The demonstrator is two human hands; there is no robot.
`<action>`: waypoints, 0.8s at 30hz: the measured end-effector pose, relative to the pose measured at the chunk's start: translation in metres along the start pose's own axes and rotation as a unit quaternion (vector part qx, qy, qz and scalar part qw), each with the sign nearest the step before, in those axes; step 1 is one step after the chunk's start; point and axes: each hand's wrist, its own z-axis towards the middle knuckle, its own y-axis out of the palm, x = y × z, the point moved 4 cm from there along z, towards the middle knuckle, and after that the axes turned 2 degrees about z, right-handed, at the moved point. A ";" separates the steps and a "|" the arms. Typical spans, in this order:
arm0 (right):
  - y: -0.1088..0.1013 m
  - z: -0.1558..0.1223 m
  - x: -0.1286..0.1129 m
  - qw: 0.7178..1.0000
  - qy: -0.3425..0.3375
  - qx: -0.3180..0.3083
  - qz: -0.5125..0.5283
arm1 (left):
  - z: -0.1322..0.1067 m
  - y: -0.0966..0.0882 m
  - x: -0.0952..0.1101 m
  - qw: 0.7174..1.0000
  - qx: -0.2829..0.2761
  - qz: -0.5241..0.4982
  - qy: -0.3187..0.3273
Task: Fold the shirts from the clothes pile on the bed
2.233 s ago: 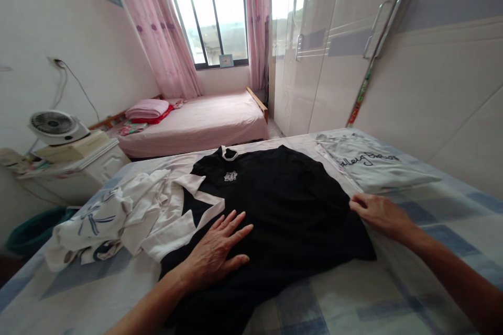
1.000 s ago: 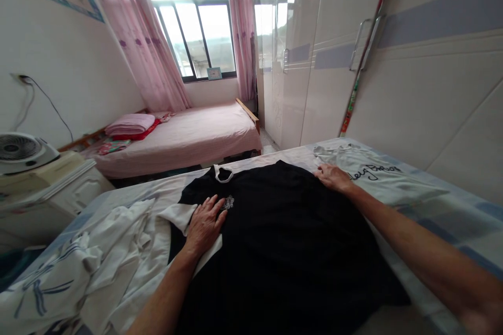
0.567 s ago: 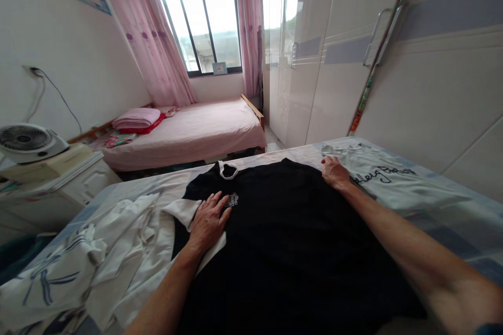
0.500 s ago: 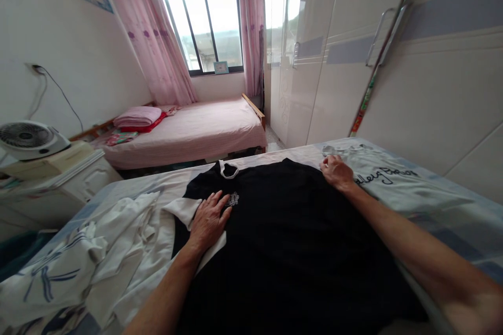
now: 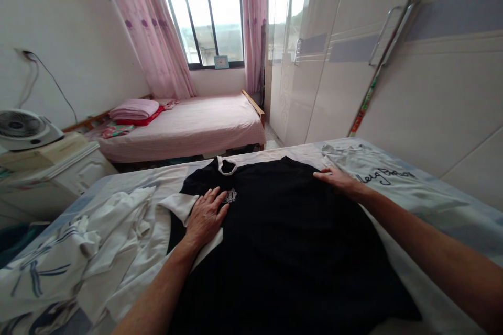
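A black shirt (image 5: 291, 241) with a white collar and a small white chest emblem lies spread flat on the bed (image 5: 451, 220) in front of me. My left hand (image 5: 205, 215) rests flat on its left chest, fingers stretched out beside the emblem and over a white sleeve cuff. My right hand (image 5: 338, 179) lies flat with fingers extended on the shirt's right shoulder edge. Neither hand holds anything.
A folded grey shirt with black lettering (image 5: 377, 178) lies to the right of the black one. Crumpled white clothes with blue marks (image 5: 78, 256) are heaped at the left. Beyond stand a pink bed (image 5: 196, 125), a fan (image 5: 23, 128) on a white cabinet, and wardrobe doors (image 5: 393, 78).
Both hands slid from the shirt's lower part up to its chest and right shoulder. In the last half second the right hand flattened and shifted slightly toward the middle; the left stayed put.
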 end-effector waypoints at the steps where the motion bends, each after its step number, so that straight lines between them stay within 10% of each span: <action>1: 0.001 -0.003 0.002 1.000 -0.017 -0.009 0.000 | 0.000 0.000 0.000 1.000 0.002 0.000 0.001; 10: -0.023 -0.039 0.024 0.995 0.092 0.019 -0.017 | 0.001 0.000 0.000 1.000 -0.005 0.004 0.004; 20: -0.005 -0.118 0.001 0.993 -0.038 -0.028 -0.106 | 0.001 -0.002 0.000 1.000 0.000 0.014 0.015; 24: -0.009 -0.127 -0.001 0.995 -0.079 0.056 -0.038 | 0.001 -0.008 0.000 0.999 0.027 -0.022 0.002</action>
